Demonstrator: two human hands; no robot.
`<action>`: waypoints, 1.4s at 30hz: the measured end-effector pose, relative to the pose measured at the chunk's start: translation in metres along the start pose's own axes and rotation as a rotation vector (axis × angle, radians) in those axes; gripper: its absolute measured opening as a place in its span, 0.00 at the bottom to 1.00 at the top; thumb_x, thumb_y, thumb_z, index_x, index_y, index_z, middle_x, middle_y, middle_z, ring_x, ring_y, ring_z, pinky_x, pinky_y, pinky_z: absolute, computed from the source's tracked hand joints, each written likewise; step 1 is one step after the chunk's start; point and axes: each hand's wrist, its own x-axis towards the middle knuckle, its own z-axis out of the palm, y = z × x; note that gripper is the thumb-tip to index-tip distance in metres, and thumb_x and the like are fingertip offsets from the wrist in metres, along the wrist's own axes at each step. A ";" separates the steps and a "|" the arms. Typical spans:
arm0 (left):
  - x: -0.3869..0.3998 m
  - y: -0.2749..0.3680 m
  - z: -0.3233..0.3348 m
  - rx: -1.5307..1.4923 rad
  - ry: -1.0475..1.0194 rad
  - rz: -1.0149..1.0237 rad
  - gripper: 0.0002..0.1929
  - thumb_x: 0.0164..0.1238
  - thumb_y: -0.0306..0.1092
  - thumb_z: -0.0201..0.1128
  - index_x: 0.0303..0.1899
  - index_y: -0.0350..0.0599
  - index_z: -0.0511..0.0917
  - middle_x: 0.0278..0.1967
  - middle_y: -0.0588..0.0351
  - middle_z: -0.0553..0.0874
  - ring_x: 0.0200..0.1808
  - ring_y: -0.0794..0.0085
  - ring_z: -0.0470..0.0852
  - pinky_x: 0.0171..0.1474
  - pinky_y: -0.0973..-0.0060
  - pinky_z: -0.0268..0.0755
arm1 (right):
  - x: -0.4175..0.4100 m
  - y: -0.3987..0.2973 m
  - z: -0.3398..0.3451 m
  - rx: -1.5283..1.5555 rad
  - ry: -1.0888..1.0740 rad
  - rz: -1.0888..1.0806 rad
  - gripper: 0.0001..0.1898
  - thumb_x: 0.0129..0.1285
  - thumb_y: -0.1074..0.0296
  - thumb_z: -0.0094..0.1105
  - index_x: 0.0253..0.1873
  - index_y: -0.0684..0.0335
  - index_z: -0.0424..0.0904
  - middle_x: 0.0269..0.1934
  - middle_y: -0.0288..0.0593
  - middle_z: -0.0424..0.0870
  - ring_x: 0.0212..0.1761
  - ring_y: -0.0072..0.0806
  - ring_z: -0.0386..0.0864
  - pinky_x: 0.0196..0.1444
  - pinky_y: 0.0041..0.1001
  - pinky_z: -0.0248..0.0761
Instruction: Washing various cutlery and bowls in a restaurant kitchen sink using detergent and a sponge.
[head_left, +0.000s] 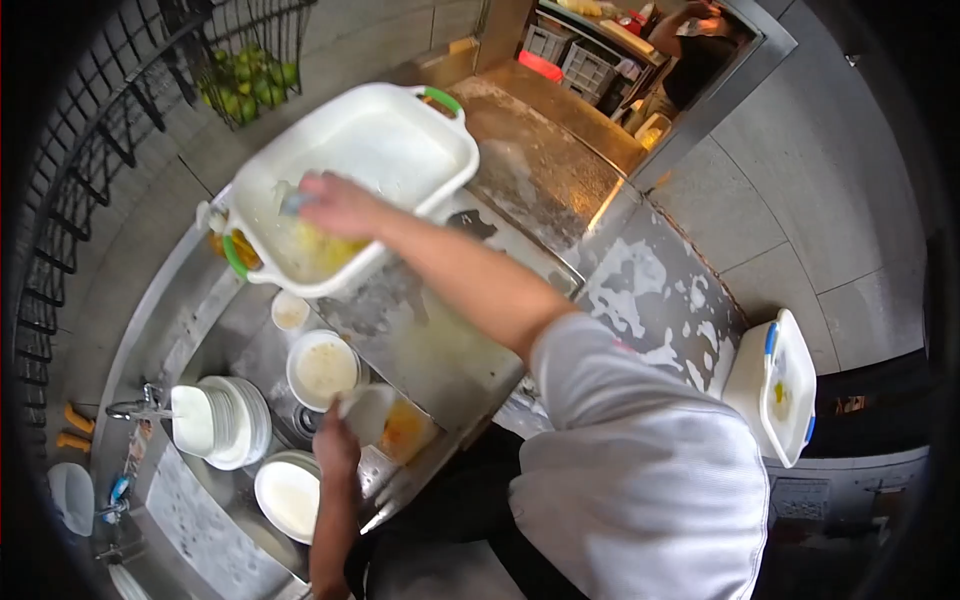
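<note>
Over the near end of a large white plastic basin (450, 180) with green handles is my right hand (330, 206). It is blurred, with something pale and bluish at the fingertips; a yellow patch shows in the basin beneath it. My left hand (335, 442) grips a small white bowl (367, 414) above the steel sink. Close to that bowl stands a round white bowl (325, 367) with cloudy contents, and a smaller white cup (289, 310) is by the basin. Stacked white plates (255, 424) and a stack of oval white dishes (288, 499) lie in the sink.
A faucet (135, 407) juts over the sink's left side. Green limes (247, 82) hang in a wire basket on the wall. Foam covers the steel counter (600, 277). A white tub (750, 375) stands at the right. Another person (697, 64) is beyond the opening.
</note>
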 end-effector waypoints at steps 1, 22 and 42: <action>-0.003 -0.015 -0.001 -0.334 0.222 0.045 0.32 0.67 0.23 0.54 0.75 0.50 0.69 0.54 0.40 0.87 0.50 0.44 0.88 0.56 0.49 0.80 | -0.011 -0.003 0.020 -0.235 0.059 -0.342 0.17 0.66 0.61 0.60 0.58 0.56 0.81 0.56 0.53 0.83 0.62 0.48 0.79 0.61 0.46 0.75; -0.022 -0.112 -0.132 -2.427 0.059 0.075 0.28 0.86 0.60 0.48 0.70 0.49 0.71 0.65 0.51 0.81 0.63 0.58 0.83 0.63 0.53 0.79 | -0.076 -0.263 0.252 0.028 -0.424 -0.261 0.16 0.59 0.62 0.65 0.49 0.62 0.88 0.52 0.56 0.82 0.58 0.52 0.80 0.63 0.45 0.75; -0.024 -0.291 -0.182 -1.209 0.866 -0.426 0.21 0.72 0.26 0.55 0.65 0.38 0.77 0.50 0.44 0.88 0.48 0.59 0.90 0.41 0.61 0.85 | -0.101 -0.294 0.288 1.931 -0.653 0.958 0.23 0.81 0.54 0.51 0.67 0.67 0.72 0.57 0.54 0.84 0.55 0.50 0.86 0.53 0.47 0.82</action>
